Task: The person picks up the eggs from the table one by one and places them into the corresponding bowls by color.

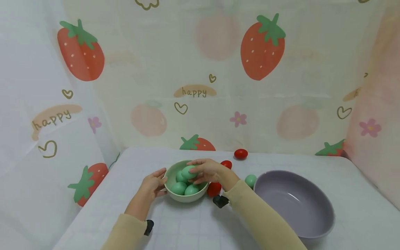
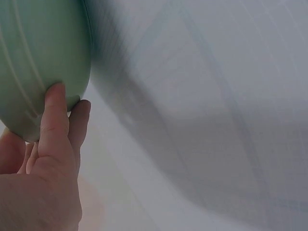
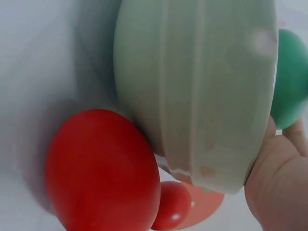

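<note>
A light green bowl (image 1: 185, 199) stands on the table with several green eggs (image 1: 178, 188) in it. My left hand (image 1: 150, 184) holds the bowl at its left side; in the left wrist view its fingers (image 2: 54, 120) lie against the outer wall. From the right, my right hand (image 1: 211, 170) reaches over the rim and grips a green egg (image 1: 189, 172) above the others. The right wrist view shows the bowl's outside, with part of a green egg (image 3: 290, 79) beyond the rim next to the hand.
Red eggs (image 1: 214, 189) lie right of the bowl, one close beside it, and another red egg (image 1: 241, 154) is at the table's back edge. A green egg (image 1: 251, 180) sits by a large grey-purple basin (image 1: 293, 208) on the right. Strawberry-printed cloth (image 1: 193, 118) hangs behind.
</note>
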`<control>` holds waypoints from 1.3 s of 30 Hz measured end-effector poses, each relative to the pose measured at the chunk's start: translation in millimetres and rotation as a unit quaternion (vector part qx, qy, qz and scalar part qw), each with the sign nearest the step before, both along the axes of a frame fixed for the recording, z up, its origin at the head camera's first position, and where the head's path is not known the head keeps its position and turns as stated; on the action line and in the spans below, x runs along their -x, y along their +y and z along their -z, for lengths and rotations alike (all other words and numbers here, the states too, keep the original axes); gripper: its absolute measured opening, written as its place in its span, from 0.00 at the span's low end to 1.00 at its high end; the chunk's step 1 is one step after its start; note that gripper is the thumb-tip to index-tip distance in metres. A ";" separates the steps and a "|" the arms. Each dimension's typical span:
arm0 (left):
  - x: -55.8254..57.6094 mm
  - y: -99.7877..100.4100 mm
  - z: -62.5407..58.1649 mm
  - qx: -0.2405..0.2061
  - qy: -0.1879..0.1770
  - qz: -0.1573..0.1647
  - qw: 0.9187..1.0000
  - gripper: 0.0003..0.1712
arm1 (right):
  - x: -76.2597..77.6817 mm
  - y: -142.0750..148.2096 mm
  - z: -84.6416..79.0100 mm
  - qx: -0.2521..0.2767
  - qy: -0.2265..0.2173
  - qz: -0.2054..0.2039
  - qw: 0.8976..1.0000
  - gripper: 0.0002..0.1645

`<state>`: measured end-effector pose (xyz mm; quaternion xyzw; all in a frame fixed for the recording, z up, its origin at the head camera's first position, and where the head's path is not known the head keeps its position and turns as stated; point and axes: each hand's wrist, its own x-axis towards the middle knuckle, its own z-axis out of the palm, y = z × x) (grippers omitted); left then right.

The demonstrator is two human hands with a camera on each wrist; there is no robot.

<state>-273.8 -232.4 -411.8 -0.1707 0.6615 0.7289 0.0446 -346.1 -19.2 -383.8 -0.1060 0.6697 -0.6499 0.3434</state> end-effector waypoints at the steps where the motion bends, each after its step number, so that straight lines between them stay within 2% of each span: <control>1: -0.7 -0.8 0.5 -0.001 0.000 0.001 1.000 0.30 | -0.6 -1.9 0.6 -0.005 0.003 0.000 1.000 0.26; 8: -6.4 -4.5 4.9 -0.004 -0.001 -0.001 1.000 0.30 | -4.8 -11.8 5.5 -0.042 0.019 -0.018 0.999 0.25; 13: -4.4 -1.2 5.7 -0.007 0.006 -0.004 1.000 0.30 | -7.7 -14.3 5.7 -0.066 0.033 0.003 0.997 0.25; 18: -2.0 -1.2 8.9 -0.015 0.005 0.008 1.000 0.31 | -10.8 -19.8 6.1 -0.106 0.033 0.032 0.993 0.25; 24: 1.4 0.8 -0.5 0.000 0.006 0.004 1.000 0.29 | -9.4 -30.5 4.8 -0.107 0.037 0.071 0.991 0.25; 28: 1.1 3.0 -3.7 0.001 0.000 0.005 1.000 0.30 | -10.0 -35.0 5.2 -0.108 0.029 0.078 0.991 0.24; 33: -0.1 1.0 -0.2 -0.003 -0.004 0.005 1.000 0.30 | -11.4 -39.3 6.8 -0.106 0.008 0.096 0.990 0.24; 37: -0.7 0.3 0.9 -0.007 0.000 0.005 1.000 0.30 | -11.1 -39.9 3.4 -0.119 0.012 0.108 0.987 0.24; 39: -1.3 1.1 0.4 -0.010 -0.003 0.004 1.000 0.30 | -11.3 -38.1 0.6 -0.141 0.026 0.096 0.985 0.23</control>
